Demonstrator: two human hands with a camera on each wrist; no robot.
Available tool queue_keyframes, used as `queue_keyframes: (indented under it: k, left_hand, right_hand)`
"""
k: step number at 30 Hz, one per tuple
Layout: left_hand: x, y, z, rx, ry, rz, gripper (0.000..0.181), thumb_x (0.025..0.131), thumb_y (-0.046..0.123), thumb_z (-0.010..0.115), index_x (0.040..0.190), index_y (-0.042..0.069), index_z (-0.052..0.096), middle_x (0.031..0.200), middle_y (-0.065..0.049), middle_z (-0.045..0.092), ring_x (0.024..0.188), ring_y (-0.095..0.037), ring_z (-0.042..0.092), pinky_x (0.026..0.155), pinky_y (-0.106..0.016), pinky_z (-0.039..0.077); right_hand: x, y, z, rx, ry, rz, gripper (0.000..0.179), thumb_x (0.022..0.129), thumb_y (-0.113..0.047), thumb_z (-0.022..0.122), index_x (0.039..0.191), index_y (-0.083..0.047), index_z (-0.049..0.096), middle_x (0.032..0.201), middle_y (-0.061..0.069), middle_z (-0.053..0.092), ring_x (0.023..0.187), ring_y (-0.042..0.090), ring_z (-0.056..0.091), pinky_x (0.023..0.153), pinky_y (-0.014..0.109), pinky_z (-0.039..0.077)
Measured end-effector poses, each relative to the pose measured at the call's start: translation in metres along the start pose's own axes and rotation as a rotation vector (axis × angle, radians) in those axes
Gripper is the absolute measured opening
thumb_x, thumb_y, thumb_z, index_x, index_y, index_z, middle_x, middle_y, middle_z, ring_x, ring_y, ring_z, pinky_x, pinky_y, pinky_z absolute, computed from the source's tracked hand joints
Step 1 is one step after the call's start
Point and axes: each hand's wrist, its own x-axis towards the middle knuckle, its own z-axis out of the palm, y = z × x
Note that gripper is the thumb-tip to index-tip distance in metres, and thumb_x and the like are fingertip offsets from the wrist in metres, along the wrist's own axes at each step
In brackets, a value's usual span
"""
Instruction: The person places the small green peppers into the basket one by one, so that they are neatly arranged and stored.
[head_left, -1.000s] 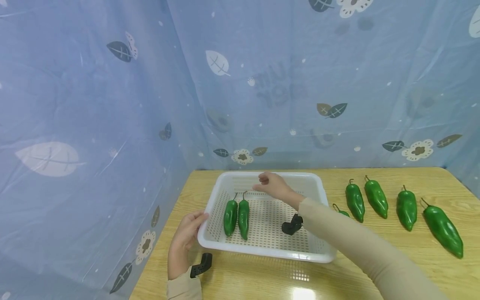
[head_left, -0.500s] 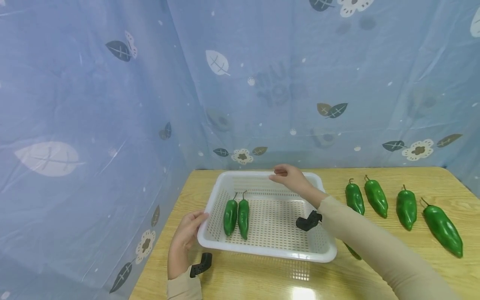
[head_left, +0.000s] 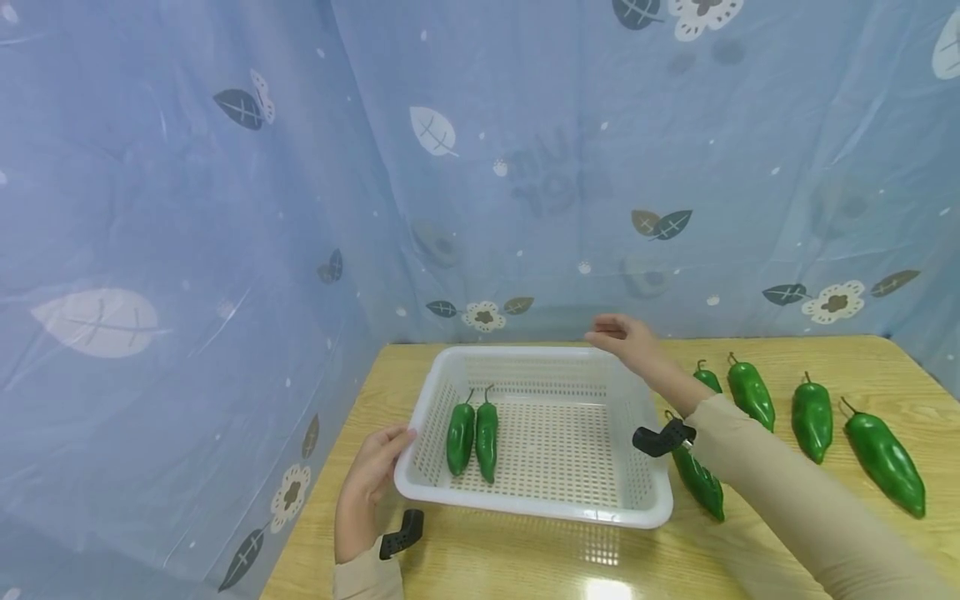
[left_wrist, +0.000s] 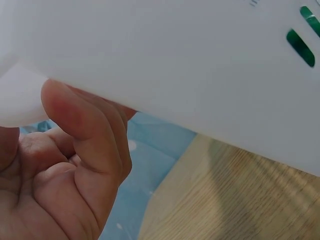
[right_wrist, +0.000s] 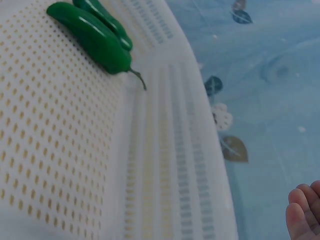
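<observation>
My left hand [head_left: 369, 471] grips the left rim of a white plastic basket [head_left: 525, 505]; in the left wrist view its fingers [left_wrist: 85, 125] curl up under that rim. Two green peppers [head_left: 487, 440] lie side by side in the basket's left part, stems pointing away. Above the back right corner of the basket is my right hand [head_left: 630, 343], holding nothing, fingers loosely bent. In the right wrist view only some fingertips [right_wrist: 300, 215] show at the lower right. Right of the basket, one green pepper [head_left: 699, 482] lies partly hidden by the right wrist and sleeve.
Several more green peppers [head_left: 812, 418] lie spread on the wooden table [head_left: 480, 558] at the right. One of them [head_left: 707, 380] is partly covered by the right forearm. A blue patterned curtain [head_left: 525, 208] hangs behind and to the left of the table.
My right hand has moved right, from over the basket's middle to its back right corner. The left hand, the basket and the two peppers in it have stayed put.
</observation>
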Motion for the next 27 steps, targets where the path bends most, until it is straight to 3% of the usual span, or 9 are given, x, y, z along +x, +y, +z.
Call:
queue_keyframes:
  k: [12, 16, 19, 21, 23, 27]
  left_hand:
    - [-0.001, 0.000, 0.001, -0.013, -0.021, 0.004, 0.047, 0.098, 0.020, 0.050, 0.131, -0.013, 0.045, 0.122, -0.031, 0.057, 0.104, -0.037, 0.064, 0.082, -0.044, 0.056]
    - [-0.001, 0.000, 0.001, -0.005, -0.015, 0.006, 0.047, 0.098, 0.021, 0.051, 0.131, -0.012, 0.046, 0.121, -0.030, 0.058, 0.104, -0.036, 0.064, 0.082, -0.043, 0.056]
    - [-0.002, 0.000, 0.001, 0.004, -0.016, 0.003, 0.047, 0.098, 0.021, 0.051, 0.132, -0.012, 0.046, 0.121, -0.030, 0.059, 0.103, -0.035, 0.065, 0.081, -0.041, 0.056]
    - [-0.002, 0.000, 0.001, 0.002, -0.013, -0.002, 0.047, 0.098, 0.021, 0.051, 0.132, -0.012, 0.046, 0.122, -0.030, 0.059, 0.102, -0.034, 0.065, 0.081, -0.041, 0.056]
    - [-0.002, 0.000, 0.000, 0.001, -0.010, -0.002, 0.047, 0.098, 0.021, 0.051, 0.132, -0.012, 0.046, 0.122, -0.030, 0.059, 0.102, -0.034, 0.065, 0.081, -0.041, 0.056]
    - [-0.001, -0.001, 0.001, -0.004, -0.002, 0.001, 0.046, 0.098, 0.020, 0.051, 0.131, -0.012, 0.047, 0.121, -0.030, 0.059, 0.102, -0.035, 0.065, 0.081, -0.041, 0.056]
  right_hand:
    - [-0.031, 0.024, -0.064, 0.003, 0.075, 0.070, 0.076, 0.095, -0.047, 0.050, 0.147, 0.002, 0.024, 0.147, 0.027, 0.031, 0.135, 0.042, 0.029, 0.109, 0.059, 0.026]
    - [-0.042, 0.042, -0.086, -0.008, 0.118, 0.097, 0.076, 0.096, -0.048, 0.048, 0.148, 0.001, 0.023, 0.136, 0.008, 0.043, 0.117, 0.012, 0.047, 0.107, 0.056, 0.030]
    - [-0.049, 0.058, -0.103, -0.025, 0.157, 0.118, 0.075, 0.096, -0.047, 0.047, 0.148, 0.002, 0.023, 0.120, -0.014, 0.044, 0.100, -0.011, 0.041, 0.104, 0.043, 0.040]
    - [-0.054, 0.068, -0.114, -0.023, 0.169, 0.145, 0.077, 0.096, -0.048, 0.046, 0.149, 0.002, 0.019, 0.120, -0.016, 0.042, 0.107, -0.005, 0.047, 0.104, 0.041, 0.040]
    - [-0.058, 0.077, -0.124, -0.011, 0.179, 0.177, 0.080, 0.095, -0.050, 0.045, 0.150, 0.000, 0.016, 0.133, -0.003, 0.043, 0.124, 0.012, 0.047, 0.108, 0.043, 0.036]
    - [-0.070, 0.095, -0.143, -0.014, 0.201, 0.243, 0.085, 0.093, -0.057, 0.041, 0.152, -0.005, 0.009, 0.154, 0.010, 0.021, 0.142, 0.029, 0.025, 0.112, 0.052, 0.026]
